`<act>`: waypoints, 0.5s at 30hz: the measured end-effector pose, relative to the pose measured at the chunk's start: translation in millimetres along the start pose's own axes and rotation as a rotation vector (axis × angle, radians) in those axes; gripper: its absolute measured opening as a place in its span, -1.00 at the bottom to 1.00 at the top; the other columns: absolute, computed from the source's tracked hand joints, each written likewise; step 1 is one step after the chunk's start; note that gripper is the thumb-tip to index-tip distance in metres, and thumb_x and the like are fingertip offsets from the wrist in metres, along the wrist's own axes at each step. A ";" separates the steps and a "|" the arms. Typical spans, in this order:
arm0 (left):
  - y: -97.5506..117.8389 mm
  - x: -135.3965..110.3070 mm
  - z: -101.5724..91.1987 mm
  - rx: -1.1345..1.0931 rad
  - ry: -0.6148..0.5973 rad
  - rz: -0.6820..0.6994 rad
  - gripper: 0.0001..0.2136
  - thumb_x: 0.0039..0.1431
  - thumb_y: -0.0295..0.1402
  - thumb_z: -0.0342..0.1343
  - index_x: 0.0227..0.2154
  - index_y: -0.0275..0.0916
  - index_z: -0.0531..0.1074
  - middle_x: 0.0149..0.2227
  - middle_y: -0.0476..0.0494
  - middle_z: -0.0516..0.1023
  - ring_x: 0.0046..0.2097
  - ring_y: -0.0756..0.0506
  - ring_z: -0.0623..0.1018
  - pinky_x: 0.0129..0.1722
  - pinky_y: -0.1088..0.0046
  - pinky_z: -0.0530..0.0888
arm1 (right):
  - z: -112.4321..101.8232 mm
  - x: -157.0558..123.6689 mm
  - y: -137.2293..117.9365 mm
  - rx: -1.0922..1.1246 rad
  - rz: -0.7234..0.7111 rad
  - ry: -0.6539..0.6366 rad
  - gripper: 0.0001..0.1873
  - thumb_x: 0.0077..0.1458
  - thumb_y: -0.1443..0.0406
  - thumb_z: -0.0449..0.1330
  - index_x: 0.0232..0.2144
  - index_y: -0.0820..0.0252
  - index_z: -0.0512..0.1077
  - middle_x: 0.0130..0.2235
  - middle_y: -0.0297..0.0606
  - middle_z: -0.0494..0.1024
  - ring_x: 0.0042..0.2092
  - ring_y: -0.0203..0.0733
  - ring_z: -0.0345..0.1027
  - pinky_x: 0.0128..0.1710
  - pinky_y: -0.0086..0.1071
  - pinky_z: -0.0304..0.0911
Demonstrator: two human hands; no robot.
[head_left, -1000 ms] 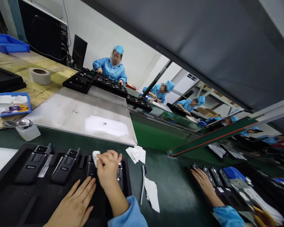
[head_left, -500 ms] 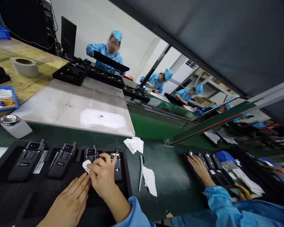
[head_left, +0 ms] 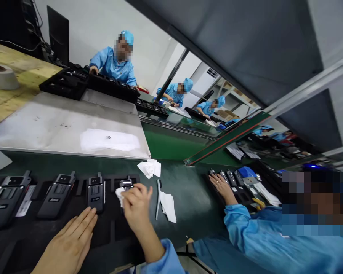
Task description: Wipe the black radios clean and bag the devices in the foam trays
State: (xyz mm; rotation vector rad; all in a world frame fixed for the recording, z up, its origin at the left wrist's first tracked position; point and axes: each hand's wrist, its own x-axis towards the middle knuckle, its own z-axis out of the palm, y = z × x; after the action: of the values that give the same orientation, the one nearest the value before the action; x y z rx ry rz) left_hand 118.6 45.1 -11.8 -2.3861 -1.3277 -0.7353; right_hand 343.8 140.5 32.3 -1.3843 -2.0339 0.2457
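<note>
Several black walkie-talkies lie in a row in a black foam tray [head_left: 23,238]. My left hand [head_left: 67,241] is open, its fingers outstretched side by side, with the tips at the lower edge of the third walkie-talkie [head_left: 95,192]. My right hand [head_left: 138,209] pinches a crumpled white wipe [head_left: 119,193] against the rightmost walkie-talkie [head_left: 126,182]. That walkie-talkie's lower part is hidden behind the hand and the wipe. Farther left are two more walkie-talkies, one labelled walkie-talkie [head_left: 53,199] and one larger-looking walkie-talkie [head_left: 5,205] beside a white barcode label.
Right of the tray lie a crumpled tissue [head_left: 150,168], a thin grey brush [head_left: 158,199] and a flat white wipe [head_left: 167,206]. A co-worker's hand [head_left: 221,184] rests on another tray to the right. A metal-topped board [head_left: 51,121] borders the bench behind.
My right hand has moved with the wipe from the third walkie-talkie to the rightmost one. My left hand stays near the third. The view has shifted right; a co-worker behind has lowered a black tray.
</note>
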 end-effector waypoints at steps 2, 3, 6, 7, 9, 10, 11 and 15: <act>6.0 8.8 1.7 -0.028 -0.006 0.022 -0.62 0.30 -0.36 0.03 0.13 -0.25 0.49 0.22 -0.13 0.51 0.24 -0.18 0.46 0.37 0.26 0.14 | -18.7 -8.0 18.1 -0.027 0.099 0.095 -0.72 0.17 0.43 0.22 -0.28 -0.09 0.63 -0.29 -0.35 0.62 0.04 0.06 0.30 0.26 0.29 -0.26; 11.5 16.1 3.7 -0.052 -0.006 0.044 -0.63 0.29 -0.35 0.04 0.12 -0.21 0.50 0.20 -0.08 0.53 0.23 -0.17 0.46 0.39 0.27 0.10 | -23.8 -11.9 22.7 -0.035 0.120 0.108 -0.71 0.17 0.44 0.22 -0.28 -0.09 0.63 -0.28 -0.34 0.62 0.05 0.06 0.29 0.26 0.28 -0.25; 34.7 44.7 14.6 -0.134 -0.004 0.125 -0.67 0.32 -0.30 0.06 0.08 -0.18 0.52 0.12 -0.04 0.60 0.17 -0.13 0.51 0.42 0.28 0.00 | -24.2 -18.6 23.9 -0.045 0.077 0.014 -0.67 0.14 0.47 0.26 -0.27 -0.14 0.63 -0.28 -0.40 0.61 0.08 0.03 0.28 0.28 0.29 -0.36; 42.5 53.7 19.2 -0.147 -0.011 0.146 -0.67 0.34 -0.27 0.04 0.07 -0.21 0.52 0.10 -0.06 0.61 0.16 -0.13 0.51 0.42 0.26 -0.02 | -22.5 -18.9 23.8 -0.044 0.058 -0.032 -0.66 0.13 0.48 0.27 -0.26 -0.16 0.63 -0.28 -0.42 0.61 0.10 0.02 0.27 0.28 0.30 -0.41; 54.4 66.5 27.9 -0.148 -0.034 0.179 -0.63 0.37 -0.20 0.02 0.09 -0.25 0.51 0.12 -0.12 0.59 0.17 -0.15 0.50 0.43 0.21 -0.06 | -21.9 -18.2 27.4 -0.045 0.057 -0.071 -0.66 0.13 0.48 0.28 -0.26 -0.16 0.63 -0.27 -0.43 0.61 0.11 0.02 0.26 0.29 0.30 -0.46; 58.0 69.7 31.3 -0.142 -0.043 0.193 -0.61 0.37 -0.18 0.01 0.10 -0.26 0.50 0.14 -0.13 0.58 0.19 -0.17 0.48 0.43 0.19 -0.08 | -23.4 -17.9 31.0 -0.048 0.074 -0.061 -0.68 0.13 0.47 0.27 -0.27 -0.14 0.63 -0.28 -0.41 0.61 0.11 0.03 0.26 0.29 0.29 -0.46; 60.0 71.1 33.9 -0.137 -0.047 0.200 -0.61 0.37 -0.18 0.01 0.11 -0.25 0.50 0.16 -0.12 0.56 0.21 -0.17 0.46 0.43 0.19 -0.09 | -25.5 -17.8 34.9 -0.052 0.096 -0.037 -0.69 0.14 0.47 0.25 -0.28 -0.11 0.63 -0.29 -0.39 0.61 0.10 0.05 0.26 0.29 0.29 -0.46; 59.9 67.3 37.0 -0.125 -0.045 0.192 -0.64 0.36 -0.22 0.01 0.09 -0.22 0.52 0.15 -0.09 0.57 0.22 -0.16 0.45 0.43 0.21 -0.08 | -29.1 -19.0 39.2 -0.037 0.076 0.016 -0.70 0.15 0.46 0.21 -0.27 -0.09 0.62 -0.31 -0.39 0.61 0.08 0.03 0.27 0.31 0.27 -0.44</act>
State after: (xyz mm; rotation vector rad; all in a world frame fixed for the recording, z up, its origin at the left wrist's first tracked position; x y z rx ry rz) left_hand 209.6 78.9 -4.8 -2.5983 -1.0779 -0.7324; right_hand 395.6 134.4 27.5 -1.4833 -1.9840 0.2307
